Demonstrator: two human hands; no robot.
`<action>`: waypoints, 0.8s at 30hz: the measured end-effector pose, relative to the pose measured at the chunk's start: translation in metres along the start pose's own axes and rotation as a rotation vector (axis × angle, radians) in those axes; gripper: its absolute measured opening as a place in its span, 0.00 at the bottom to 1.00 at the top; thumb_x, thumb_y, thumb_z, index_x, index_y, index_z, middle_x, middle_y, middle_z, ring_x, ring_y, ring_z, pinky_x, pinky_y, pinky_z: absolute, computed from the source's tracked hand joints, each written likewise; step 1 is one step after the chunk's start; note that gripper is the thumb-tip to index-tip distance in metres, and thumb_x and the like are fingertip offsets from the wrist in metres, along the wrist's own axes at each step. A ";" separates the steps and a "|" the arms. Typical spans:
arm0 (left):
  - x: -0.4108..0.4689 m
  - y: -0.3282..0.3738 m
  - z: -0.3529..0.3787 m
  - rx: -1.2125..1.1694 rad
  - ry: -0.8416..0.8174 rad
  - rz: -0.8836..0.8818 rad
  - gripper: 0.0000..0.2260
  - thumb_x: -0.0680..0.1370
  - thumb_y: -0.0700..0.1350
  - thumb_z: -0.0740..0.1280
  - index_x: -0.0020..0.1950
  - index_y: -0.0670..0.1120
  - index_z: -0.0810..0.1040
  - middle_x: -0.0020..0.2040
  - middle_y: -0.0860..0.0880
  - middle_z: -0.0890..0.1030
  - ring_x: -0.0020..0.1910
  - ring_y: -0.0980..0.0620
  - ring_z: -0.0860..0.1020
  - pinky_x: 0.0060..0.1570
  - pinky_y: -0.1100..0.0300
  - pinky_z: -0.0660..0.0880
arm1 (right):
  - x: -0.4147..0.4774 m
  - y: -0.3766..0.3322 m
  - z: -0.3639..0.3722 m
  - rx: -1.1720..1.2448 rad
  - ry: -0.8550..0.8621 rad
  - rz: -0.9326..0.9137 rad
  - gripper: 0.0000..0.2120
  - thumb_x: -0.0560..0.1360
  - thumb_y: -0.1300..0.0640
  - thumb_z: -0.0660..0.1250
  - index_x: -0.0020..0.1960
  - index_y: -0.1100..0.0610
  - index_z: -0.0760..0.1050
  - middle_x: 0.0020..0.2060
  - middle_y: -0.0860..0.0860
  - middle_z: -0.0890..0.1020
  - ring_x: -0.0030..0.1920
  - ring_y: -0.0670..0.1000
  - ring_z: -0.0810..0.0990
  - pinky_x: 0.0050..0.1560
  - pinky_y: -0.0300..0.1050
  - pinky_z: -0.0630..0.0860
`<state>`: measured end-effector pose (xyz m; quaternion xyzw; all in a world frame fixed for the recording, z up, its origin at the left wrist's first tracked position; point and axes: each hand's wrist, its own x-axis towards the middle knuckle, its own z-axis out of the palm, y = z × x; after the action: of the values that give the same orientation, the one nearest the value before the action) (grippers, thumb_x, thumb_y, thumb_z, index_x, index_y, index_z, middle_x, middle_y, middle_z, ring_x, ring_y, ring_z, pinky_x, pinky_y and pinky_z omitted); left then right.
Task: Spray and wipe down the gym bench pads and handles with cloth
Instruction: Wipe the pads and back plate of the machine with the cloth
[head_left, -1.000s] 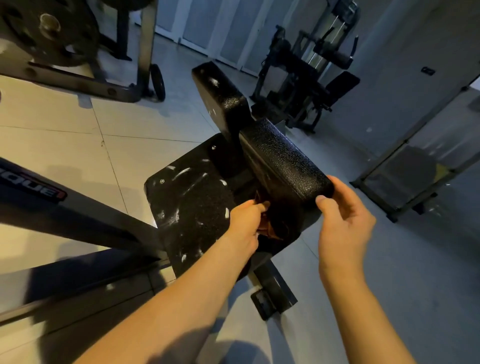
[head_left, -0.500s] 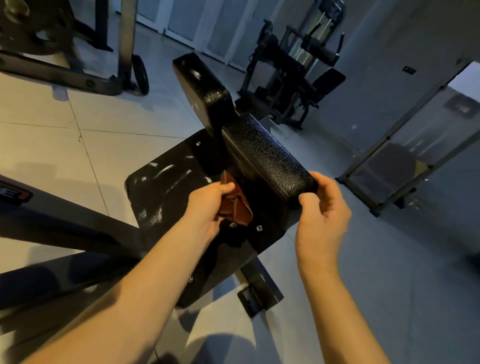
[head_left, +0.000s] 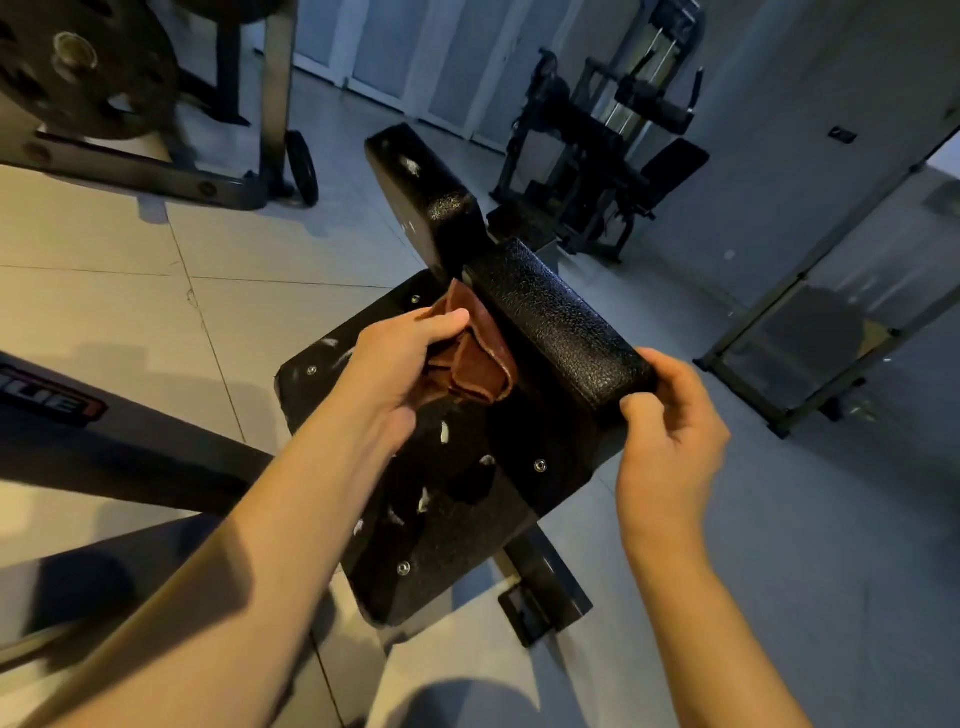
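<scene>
A black textured bench pad (head_left: 556, 322) juts up in the middle of the head view, above a flat black plate (head_left: 457, 514) flecked with white marks and studded with bolts. My left hand (head_left: 400, 364) grips a crumpled brown cloth (head_left: 475, 358) and holds it against the pad's left side, near its base. My right hand (head_left: 670, 415) grips the near end of the pad with thumb and curled fingers. A second black pad (head_left: 421, 192) stands behind, tilted away.
A dark machine frame beam (head_left: 130, 457) crosses the floor at left. A weight plate on a rack (head_left: 88, 73) stands at far left, another gym machine (head_left: 602, 156) at the back, and a metal frame (head_left: 810, 358) at right. Tiled floor lies around.
My left hand has slid the brown cloth up along the pad's left side, from near its lower end toward the base. My right hand keeps its grip on the pad's end.
</scene>
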<state>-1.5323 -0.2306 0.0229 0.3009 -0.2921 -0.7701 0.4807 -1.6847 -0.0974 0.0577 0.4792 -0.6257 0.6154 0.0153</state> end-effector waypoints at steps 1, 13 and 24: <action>0.001 -0.005 0.001 0.041 0.019 0.006 0.07 0.78 0.41 0.72 0.56 0.46 0.83 0.43 0.47 0.86 0.39 0.51 0.85 0.37 0.56 0.83 | 0.000 -0.001 0.000 0.002 0.003 0.004 0.18 0.71 0.59 0.61 0.57 0.55 0.81 0.49 0.50 0.82 0.54 0.51 0.80 0.52 0.41 0.78; 0.016 -0.023 0.020 0.021 0.160 0.025 0.07 0.78 0.37 0.71 0.48 0.48 0.83 0.39 0.47 0.86 0.40 0.49 0.86 0.46 0.49 0.84 | 0.001 0.003 -0.003 0.001 -0.015 -0.027 0.16 0.72 0.59 0.61 0.55 0.47 0.81 0.49 0.47 0.82 0.55 0.50 0.80 0.55 0.44 0.78; 0.011 -0.002 0.007 -0.023 0.301 0.048 0.06 0.77 0.39 0.71 0.41 0.47 0.81 0.37 0.49 0.84 0.40 0.48 0.83 0.45 0.53 0.81 | -0.002 -0.003 0.000 0.023 0.005 0.029 0.18 0.71 0.58 0.60 0.58 0.52 0.81 0.50 0.50 0.82 0.55 0.50 0.80 0.51 0.36 0.77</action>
<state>-1.5424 -0.2388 0.0244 0.4003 -0.2152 -0.7079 0.5407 -1.6820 -0.0956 0.0583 0.4689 -0.6253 0.6238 0.0025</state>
